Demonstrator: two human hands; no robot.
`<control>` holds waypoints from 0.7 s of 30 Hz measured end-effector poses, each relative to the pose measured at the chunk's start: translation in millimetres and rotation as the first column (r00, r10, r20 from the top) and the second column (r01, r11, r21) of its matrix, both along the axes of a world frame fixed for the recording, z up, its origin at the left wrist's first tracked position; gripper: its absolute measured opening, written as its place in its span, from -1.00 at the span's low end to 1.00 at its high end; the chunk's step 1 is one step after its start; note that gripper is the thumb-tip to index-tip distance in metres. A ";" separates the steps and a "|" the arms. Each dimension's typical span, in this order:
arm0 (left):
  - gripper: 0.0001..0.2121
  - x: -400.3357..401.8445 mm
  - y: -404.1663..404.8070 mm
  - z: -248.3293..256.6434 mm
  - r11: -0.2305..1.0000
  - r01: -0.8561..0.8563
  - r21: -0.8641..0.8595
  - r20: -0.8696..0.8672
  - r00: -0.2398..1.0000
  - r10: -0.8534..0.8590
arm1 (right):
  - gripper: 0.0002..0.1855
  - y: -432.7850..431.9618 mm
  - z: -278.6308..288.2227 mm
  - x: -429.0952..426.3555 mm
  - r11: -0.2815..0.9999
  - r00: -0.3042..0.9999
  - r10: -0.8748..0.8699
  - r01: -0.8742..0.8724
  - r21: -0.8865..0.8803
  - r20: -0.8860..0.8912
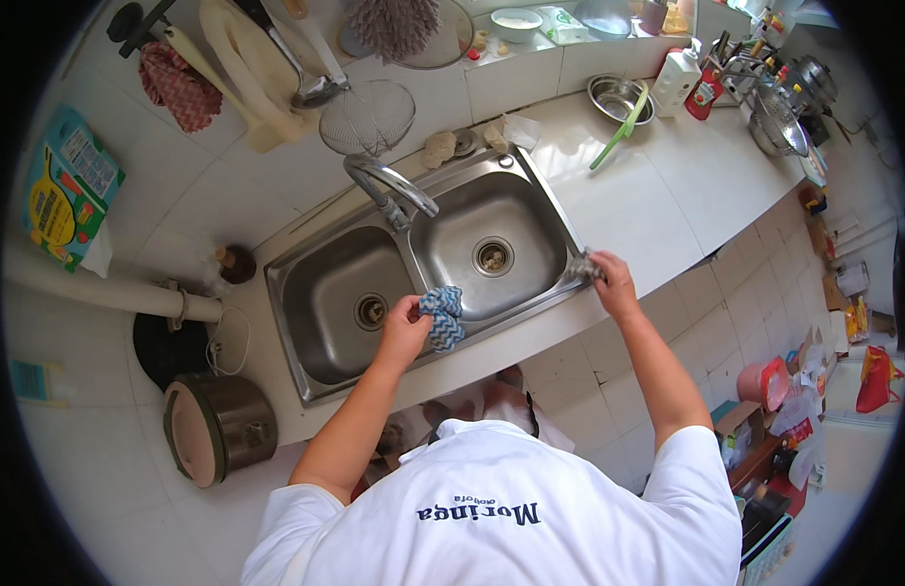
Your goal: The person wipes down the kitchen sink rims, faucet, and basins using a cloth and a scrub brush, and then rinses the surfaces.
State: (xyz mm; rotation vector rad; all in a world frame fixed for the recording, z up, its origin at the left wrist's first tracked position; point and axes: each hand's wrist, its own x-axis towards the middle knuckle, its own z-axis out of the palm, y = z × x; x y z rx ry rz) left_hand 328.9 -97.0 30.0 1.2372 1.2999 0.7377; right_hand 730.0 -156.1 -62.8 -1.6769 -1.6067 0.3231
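Observation:
My left hand (406, 331) pinches a blue-and-white zigzag cloth (443, 318), bunched up over the front part of the divider of a stainless-steel double sink (417, 256). Near the sink's right front corner, my right hand (614, 282) grips a greyish crumpled cloth or scrubber (583, 266), slightly blurred. Both basins hold no water, and pale scraps lie in the right drain strainer (492, 257) and the left drain strainer (370, 311). The chrome faucet (394, 187) arches from behind, its spout over the right basin.
Behind the sink lie pale lumps (439, 150). On the right counter stand a steel bowl (619, 99) with a green-handled tool (619, 135), a white pump bottle (677, 79), a red bottle (703, 95) and a colander (778, 130). A rice cooker (221, 428) stands at left; a wire strainer (368, 117) hangs behind.

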 end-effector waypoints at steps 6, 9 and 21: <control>-0.80 15.6 15.2 -20.0 1.000 0.010 0.002 -0.021 1.000 -0.010 | -0.52 2.7 -29.7 -0.2 0.977 0.989 -0.119 0.132 -0.166 0.084; -0.78 14.4 24.7 -24.8 1.000 0.005 0.010 -0.046 0.999 -0.004 | -0.56 -33.3 -15.0 -20.6 0.972 0.982 -0.169 0.181 -0.152 0.087; -0.46 -28.0 97.9 -96.3 0.925 -0.365 -0.106 -0.033 0.931 0.364 | -0.63 -75.6 -9.6 -45.8 0.986 0.998 0.012 -0.022 -0.167 -0.061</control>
